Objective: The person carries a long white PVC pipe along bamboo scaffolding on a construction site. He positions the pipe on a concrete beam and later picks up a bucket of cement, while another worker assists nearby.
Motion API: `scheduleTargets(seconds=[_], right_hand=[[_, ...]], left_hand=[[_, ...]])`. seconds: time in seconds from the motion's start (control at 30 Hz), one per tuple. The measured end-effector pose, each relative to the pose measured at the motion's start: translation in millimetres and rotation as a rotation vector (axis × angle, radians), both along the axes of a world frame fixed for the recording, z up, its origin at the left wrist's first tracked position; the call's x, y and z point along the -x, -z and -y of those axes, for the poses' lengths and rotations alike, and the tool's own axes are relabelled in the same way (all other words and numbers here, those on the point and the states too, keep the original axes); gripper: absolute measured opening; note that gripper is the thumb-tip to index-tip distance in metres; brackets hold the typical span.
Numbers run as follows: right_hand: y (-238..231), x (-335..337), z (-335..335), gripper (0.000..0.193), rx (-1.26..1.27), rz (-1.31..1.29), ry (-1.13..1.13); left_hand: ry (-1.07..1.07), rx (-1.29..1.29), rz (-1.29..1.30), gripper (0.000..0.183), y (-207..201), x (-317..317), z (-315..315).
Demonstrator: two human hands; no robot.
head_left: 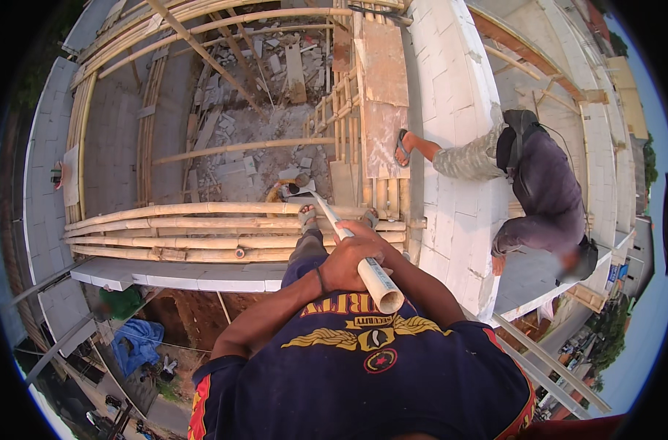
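Observation:
A long white plastic pipe [380,284] slants down and away from my chest, its open hollow end nearest me. My left hand [350,262], with a dark band at the wrist, is wrapped round it. Just beyond, my right hand [361,236] grips the same pipe. The far end drops between my sandalled feet, past the bamboo poles [180,222], toward a dark and yellowish object [284,191] below that I cannot make out clearly.
On the right, another person bends over a white block wall [451,176], one foot on a wooden board [385,95]. Bamboo scaffolding frames a deep drop to a rubble-strewn floor [253,158]. Behind me, a lower ledge [194,277] edges another drop, with a blue tarp [137,343] below.

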State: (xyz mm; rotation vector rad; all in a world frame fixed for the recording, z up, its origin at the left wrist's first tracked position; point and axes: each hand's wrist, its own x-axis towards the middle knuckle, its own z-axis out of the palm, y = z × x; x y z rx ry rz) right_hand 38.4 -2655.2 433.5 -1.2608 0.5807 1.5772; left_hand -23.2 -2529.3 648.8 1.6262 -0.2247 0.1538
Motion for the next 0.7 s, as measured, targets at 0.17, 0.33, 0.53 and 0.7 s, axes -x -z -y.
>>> scheduleTargets(seconds=[0.17,0.33,0.53,0.7], right_hand=[[13.6,1.6,9.7,0.033,0.013,0.010,0.009],[27.0,-4.6,13.4,0.035,-0.011,-0.333,0.172],[37.5,-6.4,14.6,0.035,-0.067,-0.179,0.056],[38.3,-4.4,12.0,0.035,-0.070,-0.202,0.095]], left_hand=[[0.075,-0.015,0.031,0.028,18.8,-5.8,2.7],[0.141,-0.025,-0.057,0.031,39.0,-12.4,5.8],[0.097,-0.100,-0.057,0.030,44.3,-12.1,10.9],[0.062,-0.053,-0.068,0.030,47.3,-8.2,12.7]])
